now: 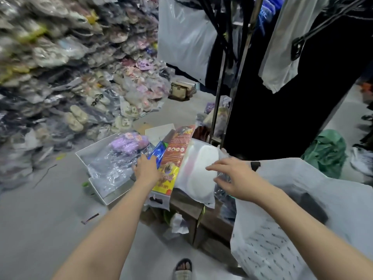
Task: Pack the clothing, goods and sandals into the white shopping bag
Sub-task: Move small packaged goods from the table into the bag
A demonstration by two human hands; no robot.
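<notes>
My right fingers (214,168) are spread and relaxed, gripping nothing, with the tips on or just above a frosted pack (196,174) that holds something white; I cannot tell whether they touch it. The right hand (236,178) sits between that pack and the white shopping bag (282,229), which stands open just to its right with printed text on the near wall. The left hand (147,169) shows me only its back. Its fingers reach down where a blue packet (158,152) meets a long red and yellow box (175,158), and I cannot tell whether they are curled round anything. The box lies against the frosted pack, both resting on a brown carton (191,209). Left of the hand is a white tray (96,184) on the floor with clear plastic and purple sandals (129,142) in it. Bagged sandals (60,67) are stacked high along the left, blurred. Dark clothes (292,108) hang at the right, with a green bag (325,154) below them.
</notes>
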